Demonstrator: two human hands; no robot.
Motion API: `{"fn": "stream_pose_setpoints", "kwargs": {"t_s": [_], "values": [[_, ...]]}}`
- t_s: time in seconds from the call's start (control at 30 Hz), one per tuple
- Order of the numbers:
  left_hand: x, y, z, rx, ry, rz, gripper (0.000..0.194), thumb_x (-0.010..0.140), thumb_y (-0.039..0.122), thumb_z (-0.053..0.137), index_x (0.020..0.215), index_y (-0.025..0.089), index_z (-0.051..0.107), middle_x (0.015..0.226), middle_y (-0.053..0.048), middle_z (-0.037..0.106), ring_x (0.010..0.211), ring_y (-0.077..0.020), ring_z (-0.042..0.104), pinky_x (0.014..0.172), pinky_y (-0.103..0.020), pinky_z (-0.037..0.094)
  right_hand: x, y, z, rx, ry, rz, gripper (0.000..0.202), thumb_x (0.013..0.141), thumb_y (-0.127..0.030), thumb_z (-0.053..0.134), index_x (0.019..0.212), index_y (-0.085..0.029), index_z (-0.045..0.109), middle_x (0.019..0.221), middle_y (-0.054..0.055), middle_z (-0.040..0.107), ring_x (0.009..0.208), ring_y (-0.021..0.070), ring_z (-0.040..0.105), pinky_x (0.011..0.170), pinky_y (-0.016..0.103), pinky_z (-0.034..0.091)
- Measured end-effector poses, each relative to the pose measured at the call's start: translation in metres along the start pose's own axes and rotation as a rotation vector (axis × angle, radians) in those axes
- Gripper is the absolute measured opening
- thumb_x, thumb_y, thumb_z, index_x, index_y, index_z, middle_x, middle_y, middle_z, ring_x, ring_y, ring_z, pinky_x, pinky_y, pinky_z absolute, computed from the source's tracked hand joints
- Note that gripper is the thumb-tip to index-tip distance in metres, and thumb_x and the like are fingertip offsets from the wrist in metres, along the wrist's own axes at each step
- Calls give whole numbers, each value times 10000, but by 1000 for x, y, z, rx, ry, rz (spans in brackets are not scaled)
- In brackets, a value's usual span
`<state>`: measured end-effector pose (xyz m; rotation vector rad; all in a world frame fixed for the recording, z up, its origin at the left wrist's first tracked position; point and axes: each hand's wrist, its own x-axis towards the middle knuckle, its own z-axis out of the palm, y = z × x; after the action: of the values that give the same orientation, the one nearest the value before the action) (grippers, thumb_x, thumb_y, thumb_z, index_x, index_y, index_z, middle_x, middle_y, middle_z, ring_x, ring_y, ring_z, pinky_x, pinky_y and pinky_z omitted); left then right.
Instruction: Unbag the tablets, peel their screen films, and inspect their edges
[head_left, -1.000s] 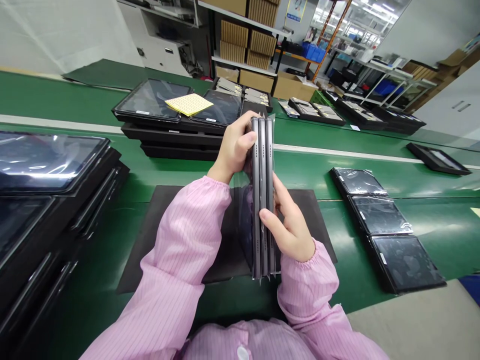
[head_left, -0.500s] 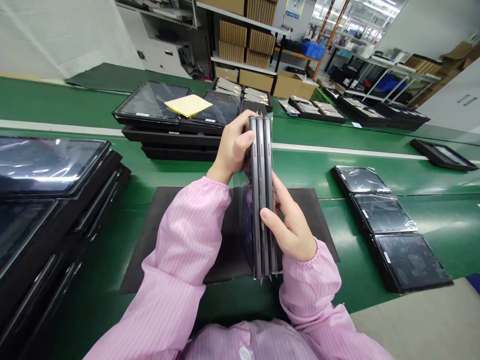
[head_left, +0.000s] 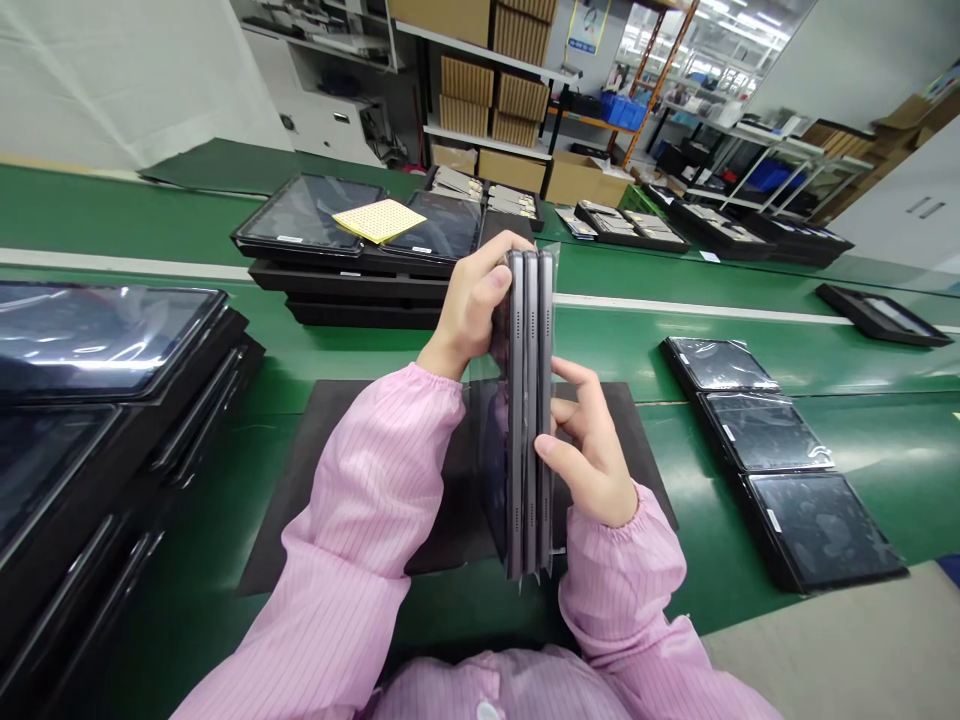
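Three tablets [head_left: 531,420] stand on edge side by side in front of me, their grey sides with small speaker holes facing up, clear film sticking out at the ends. My left hand [head_left: 478,300] is closed round their far end, thumb on the left tablet. At the right side, my right hand [head_left: 589,445] touches the rightmost tablet with its thumb on the edge; its fingers are bent and partly spread, some tips hidden behind the tablet. Beneath the tablets is a dark mat [head_left: 330,470] on the green table.
Black trays [head_left: 345,310] with tablets are stacked ahead, a yellow dotted sheet [head_left: 380,220] on top. More stacked tablets [head_left: 97,335] stand at the left. A tray with three film-covered tablets [head_left: 765,430] lies at the right, and a black tray [head_left: 885,315] sits farther back.
My right thumb has shifted from the middle of the tablets to the rightmost one, and the right fingers have loosened. The left hand keeps its grip.
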<state>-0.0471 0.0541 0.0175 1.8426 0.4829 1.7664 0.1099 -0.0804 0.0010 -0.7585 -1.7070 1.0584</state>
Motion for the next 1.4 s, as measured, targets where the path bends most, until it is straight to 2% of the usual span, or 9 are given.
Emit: {"fn": "stream_pose_setpoints", "kwargs": {"t_s": [0.17,0.3,0.43,0.57,0.77,0.9,1.07,1.27,1.4], "values": [[-1,12,4,-15,-46,-16,605,875,839,446,827,250,574,639,10,496,553,-185,445,557,-367,403,-3,-6,-4,-41,13,-52,522,810,-193,588,1278,-269,372,648,-125,438,530,130,443,564,283,358],[-1,16,7,-4,-47,-20,621,859,848,437,810,244,572,683,-15,549,600,-201,488,580,-375,429,-3,-7,-4,-32,28,-56,454,812,-201,585,1215,-270,387,643,-124,458,530,132,466,563,281,377],[-1,17,9,-28,-63,-38,626,851,850,437,816,240,573,706,-25,569,628,-207,501,592,-371,433,-2,-9,4,-90,139,-68,365,826,-198,586,1136,-273,409,615,-134,462,513,125,477,563,273,368],[-1,19,10,-25,-76,-38,618,855,837,438,821,235,576,713,-25,584,639,-209,511,615,-371,443,-3,-13,16,-163,247,-63,387,786,-190,629,1091,-274,407,586,-159,404,482,112,473,556,262,377],[-1,23,12,-35,-84,-20,630,866,825,429,829,219,597,694,-16,568,628,-204,516,629,-373,442,-7,-16,23,-238,282,-65,390,784,-227,639,1088,-276,401,583,-157,408,478,115,489,557,265,421],[-1,26,13,-49,-92,-39,634,855,833,440,822,219,595,677,-9,545,641,-208,521,627,-372,443,-10,-16,27,-266,316,-35,448,770,-260,694,1086,-286,377,594,-156,419,460,109,454,504,247,394],[-1,27,14,-50,-102,-42,636,849,841,442,822,221,586,688,-15,552,653,-211,520,632,-370,441,-12,-18,25,-259,280,-21,465,794,-266,730,1102,-284,382,608,-146,438,470,113,470,497,241,383],[-1,28,14,-22,-109,-34,647,854,848,421,826,222,582,706,-22,565,664,-215,533,635,-371,450,-13,-13,13,-132,185,-85,220,964,-240,501,1160,-274,406,664,-94,514,575,157,557,621,317,476],[-1,29,14,-49,-108,-48,631,849,833,448,825,218,589,696,-18,558,669,-215,525,645,-370,435,-12,-12,15,-190,211,-90,253,941,-202,511,1148,-279,387,628,-117,485,539,151,559,641,323,490]]}}
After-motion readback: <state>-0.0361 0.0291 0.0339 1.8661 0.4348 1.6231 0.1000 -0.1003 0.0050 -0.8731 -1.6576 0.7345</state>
